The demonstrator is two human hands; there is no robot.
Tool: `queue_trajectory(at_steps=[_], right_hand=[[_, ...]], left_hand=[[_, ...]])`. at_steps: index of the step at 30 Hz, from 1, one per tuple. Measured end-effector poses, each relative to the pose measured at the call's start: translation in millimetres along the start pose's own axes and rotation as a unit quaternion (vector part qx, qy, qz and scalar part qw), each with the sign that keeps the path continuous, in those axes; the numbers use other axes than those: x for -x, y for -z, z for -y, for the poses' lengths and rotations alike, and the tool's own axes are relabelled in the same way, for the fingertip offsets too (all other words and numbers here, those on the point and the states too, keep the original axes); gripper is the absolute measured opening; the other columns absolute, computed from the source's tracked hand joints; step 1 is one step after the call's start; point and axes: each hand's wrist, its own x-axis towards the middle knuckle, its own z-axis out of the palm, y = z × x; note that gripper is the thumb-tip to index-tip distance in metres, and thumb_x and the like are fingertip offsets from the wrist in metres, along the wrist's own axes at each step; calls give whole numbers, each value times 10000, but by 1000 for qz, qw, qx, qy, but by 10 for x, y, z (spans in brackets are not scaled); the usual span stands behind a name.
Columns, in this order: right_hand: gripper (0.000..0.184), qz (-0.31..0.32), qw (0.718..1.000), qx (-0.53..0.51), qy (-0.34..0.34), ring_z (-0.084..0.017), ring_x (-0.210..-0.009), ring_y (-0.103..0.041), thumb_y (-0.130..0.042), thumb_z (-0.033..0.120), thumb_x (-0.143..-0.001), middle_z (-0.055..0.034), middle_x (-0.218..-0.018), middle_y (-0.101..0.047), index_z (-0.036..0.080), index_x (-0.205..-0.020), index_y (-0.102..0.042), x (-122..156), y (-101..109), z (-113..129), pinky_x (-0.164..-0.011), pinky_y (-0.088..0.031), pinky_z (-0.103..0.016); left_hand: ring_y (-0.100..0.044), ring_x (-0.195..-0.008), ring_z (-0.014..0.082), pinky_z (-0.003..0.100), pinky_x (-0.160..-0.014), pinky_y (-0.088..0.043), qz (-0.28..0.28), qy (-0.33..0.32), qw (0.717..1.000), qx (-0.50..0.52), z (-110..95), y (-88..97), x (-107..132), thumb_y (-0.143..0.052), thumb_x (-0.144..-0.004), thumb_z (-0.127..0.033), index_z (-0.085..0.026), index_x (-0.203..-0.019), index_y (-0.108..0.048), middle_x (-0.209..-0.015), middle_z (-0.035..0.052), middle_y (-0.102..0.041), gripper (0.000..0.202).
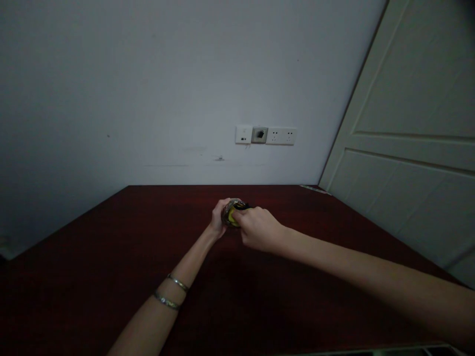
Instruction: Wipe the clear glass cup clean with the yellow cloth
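Just beyond the middle of the dark red tabletop, my left hand (218, 217) is wrapped round the left side of a small, round, shiny container (224, 215) that looks like glass. A yellow piece (232, 216) with black beside it shows at the end facing me. My right hand (260, 227) is closed on the yellow and black piece from the right, its thumb pressed against the yellow. The right fingers cover part of it, and the dim light hides what kind of thing it is. Two metal bangles (172, 291) circle my left forearm.
The dark red tabletop (111, 257) runs back to a pale wall (166, 89). Wall sockets (281, 136) sit above its far edge. A white panelled door (408, 128) stands along the right side. A thin pale strip (315, 190) lies at the far right corner.
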Motion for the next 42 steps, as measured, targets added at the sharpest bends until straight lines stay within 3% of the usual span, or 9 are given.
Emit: queue_trajectory(at_steps=[6, 10, 18, 22, 25, 28, 33, 37, 42], right_hand=[[166, -14, 969, -228, -100, -184, -661, -624, -504, 108, -659, -54, -703, -670, 174, -710, -648, -137, 4, -4, -607, -428, -261], [108, -20, 838, -501, -215, -98, -486, -495, -526, 114, -593, 28, -496, -527, 161, -566, -619, -194, -134, -55, -470, -359, -196], [113, -35, 627, -718, -300, -49, -380, -370, -439, 163, -679, 20, -512, -462, 127, -656, -545, -171, -303, -113, -309, -286, -139], [132, -19, 558, -773, -302, -45, -383, -365, -420, 141, -689, 1, -538, -490, 120, -690, -550, -138, -231, -222, -304, -297, -119], [229, -26, 541, -797, -266, -52, -435, -445, -449, 123, -673, -36, -653, -594, 98, -828, -616, -72, -105, -293, -331, -324, -120], [438, -103, 585, -766, -245, -89, -532, -542, -493, 120, -659, -70, -819, -681, 104, -1077, -621, 3, 21, -405, -390, -388, -152], [504, -216, 765, -564, -224, -167, -777, -652, -518, 196, -723, -77, -1051, -694, 156, -1222, -579, 73, 43, -703, -655, -538, -282], [500, -263, 882, -374, -113, -208, -1088, -599, -458, 175, -813, -78, -1260, -603, 199, -1311, -493, 110, -38, -836, -946, -463, -425], [548, -232, 963, -133, -33, -265, -1334, -378, -376, 105, -882, -104, -1403, -468, 237, -1411, -323, 170, -103, -839, -1018, -328, -616]], left_hand=[[-622, -639, 177, 258, -633, -454, -18, -26, 999, -7, 41, 0, 25, -516, -706, -372, -98, -737, -685, -698, 70, -695, 323], [-619, -626, 167, 254, -626, -449, -49, -37, 998, 16, 124, 41, 8, -549, -693, -384, -104, -727, -680, -685, 59, -687, 311], [-624, -637, 164, 253, -639, -463, -69, -48, 996, 20, 233, 37, 11, -533, -727, -414, -107, -778, -688, -700, 58, -696, 348], [-627, -608, 152, 238, -596, -482, -100, -28, 991, 86, 218, 36, -22, -525, -745, -403, -114, -746, -669, -669, 46, -687, 323], [-598, -486, 156, 242, -453, -453, -103, 20, 989, 109, 152, 97, -50, -490, -768, -430, -133, -718, -637, -589, 33, -654, 335], [-604, -447, 211, 252, -329, -375, -39, 98, 991, 87, 59, 171, -62, -397, -789, -492, -110, -771, -633, -623, 100, -668, 449], [-641, -500, 247, 252, -341, -395, 1, 198, 976, 91, -87, 193, -115, -372, -790, -497, -94, -848, -620, -707, 177, -689, 477], [-641, -502, 253, 263, -338, -406, 101, 262, 958, 62, -184, 150, -265, -363, -800, -510, -86, -912, -612, -724, 178, -687, 505], [-655, -519, 268, 274, -329, -425, 226, 313, 922, -9, -205, 87, -502, -374, -780, -565, -72, -920, -614, -747, 190, -694, 566]])
